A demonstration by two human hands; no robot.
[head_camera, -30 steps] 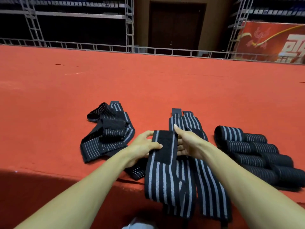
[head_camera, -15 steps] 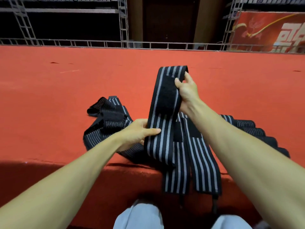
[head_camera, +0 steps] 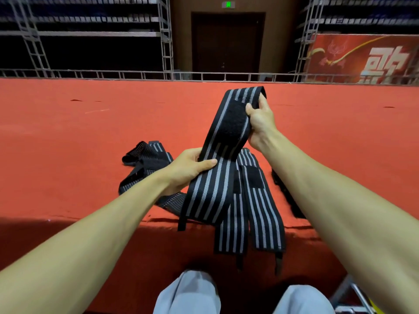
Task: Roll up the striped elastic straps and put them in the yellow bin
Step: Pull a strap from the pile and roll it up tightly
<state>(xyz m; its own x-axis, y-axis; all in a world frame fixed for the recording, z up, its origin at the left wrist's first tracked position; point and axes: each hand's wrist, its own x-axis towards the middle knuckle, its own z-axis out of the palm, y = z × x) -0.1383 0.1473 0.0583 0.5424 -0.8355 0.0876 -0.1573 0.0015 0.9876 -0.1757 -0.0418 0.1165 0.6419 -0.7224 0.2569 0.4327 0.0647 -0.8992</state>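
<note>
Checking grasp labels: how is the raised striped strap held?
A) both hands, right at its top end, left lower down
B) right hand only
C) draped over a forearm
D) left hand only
A: the right hand pinches the striped strap near its top end, and the left hand grips it lower down.

A black, grey-striped strap (head_camera: 217, 177) slants unrolled between the grips, its top end in the right grip (head_camera: 260, 120) and its middle in the left grip (head_camera: 188, 168). Two flat straps (head_camera: 256, 211) lie below them. A crumpled heap (head_camera: 145, 164) lies just left of the left grip.
</note>
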